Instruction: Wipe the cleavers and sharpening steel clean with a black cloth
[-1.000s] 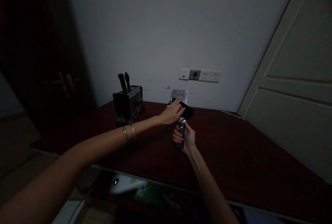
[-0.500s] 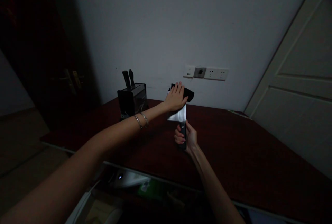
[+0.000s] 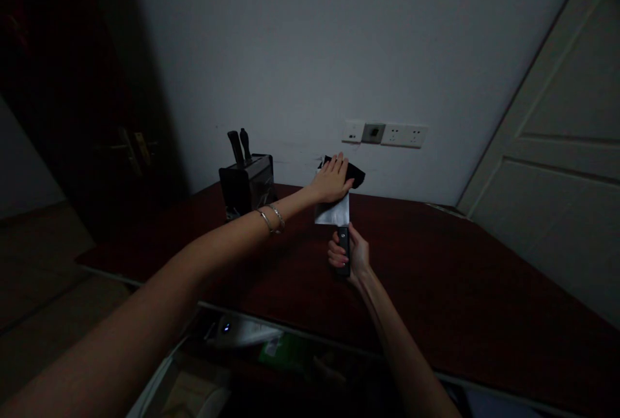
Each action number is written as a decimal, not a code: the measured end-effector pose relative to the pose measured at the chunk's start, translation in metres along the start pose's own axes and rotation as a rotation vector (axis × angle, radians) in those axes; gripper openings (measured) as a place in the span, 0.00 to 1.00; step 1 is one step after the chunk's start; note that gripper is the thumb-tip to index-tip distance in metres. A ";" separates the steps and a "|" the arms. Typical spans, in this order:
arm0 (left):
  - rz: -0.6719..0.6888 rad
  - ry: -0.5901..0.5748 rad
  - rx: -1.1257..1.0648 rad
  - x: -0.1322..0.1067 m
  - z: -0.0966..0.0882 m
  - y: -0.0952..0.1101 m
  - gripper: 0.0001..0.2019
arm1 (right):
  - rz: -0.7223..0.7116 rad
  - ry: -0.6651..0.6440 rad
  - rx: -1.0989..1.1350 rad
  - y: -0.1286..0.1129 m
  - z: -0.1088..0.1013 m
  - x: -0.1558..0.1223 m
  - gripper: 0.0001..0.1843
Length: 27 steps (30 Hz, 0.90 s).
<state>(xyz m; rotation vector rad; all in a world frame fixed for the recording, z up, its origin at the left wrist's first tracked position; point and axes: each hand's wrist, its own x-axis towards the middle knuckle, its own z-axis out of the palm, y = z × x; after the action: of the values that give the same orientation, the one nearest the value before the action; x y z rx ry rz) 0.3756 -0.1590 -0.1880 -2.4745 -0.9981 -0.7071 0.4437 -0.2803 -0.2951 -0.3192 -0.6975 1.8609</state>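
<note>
Head view: two bare hands meet over one cleaver [image 3: 332, 214], above a dark red table [image 3: 411, 289].
Right hand: this hand [image 3: 357, 254] is curled around the cleaver's black handle [image 3: 343, 253], thumb up near the blade.
Left hand: this hand [image 3: 333, 180] lies flat over a black cloth [image 3: 357, 176], fingers long and slightly spread, covering the upper blade.
Cleaver: blade up and pointing away from the person, directly above the right fist and partly behind the left hand; whether it touches the table I cannot tell.
Cloth: between left hand and blade, its dark end sticking out to the right.
Done: cleaver gripped, cloth laid on the blade; the lower blade shows bare and shiny.
Left over: the work looks under way, not finished, as cloth and blade are together; the blade's far face is hidden, so its state is unknown.
Block: the knife block [image 3: 234, 192] stands left of the cleaver, well apart, with two handles [image 3: 236, 148] upright in it.
</note>
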 end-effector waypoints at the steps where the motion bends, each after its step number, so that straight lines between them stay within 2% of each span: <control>1: 0.022 0.005 0.004 -0.003 0.000 0.003 0.32 | -0.007 0.005 -0.001 -0.001 0.000 0.000 0.27; 5: 0.125 -0.014 0.018 -0.015 0.001 0.009 0.32 | -0.026 0.015 -0.008 -0.001 0.001 0.000 0.27; 7: 0.115 -0.026 0.019 -0.012 0.001 0.003 0.32 | -0.009 0.019 -0.016 0.000 -0.001 0.002 0.27; 12: -0.017 -0.039 0.040 0.003 0.001 -0.018 0.32 | 0.071 0.028 -0.046 0.004 -0.005 0.004 0.28; 17: 0.070 0.003 0.122 -0.009 0.001 -0.009 0.32 | 0.052 0.018 -0.045 0.002 -0.004 0.003 0.27; 21: 0.172 -0.030 0.181 -0.021 -0.001 -0.004 0.32 | 0.036 -0.001 -0.030 0.002 -0.004 0.003 0.27; 27: 0.115 -0.049 0.176 -0.009 -0.003 -0.017 0.31 | 0.074 -0.001 -0.033 0.003 -0.005 0.003 0.29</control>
<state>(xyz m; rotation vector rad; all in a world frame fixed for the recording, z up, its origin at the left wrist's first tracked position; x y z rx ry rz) 0.3567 -0.1542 -0.1885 -2.3833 -0.8858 -0.5026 0.4426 -0.2768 -0.3006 -0.3701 -0.7258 1.9217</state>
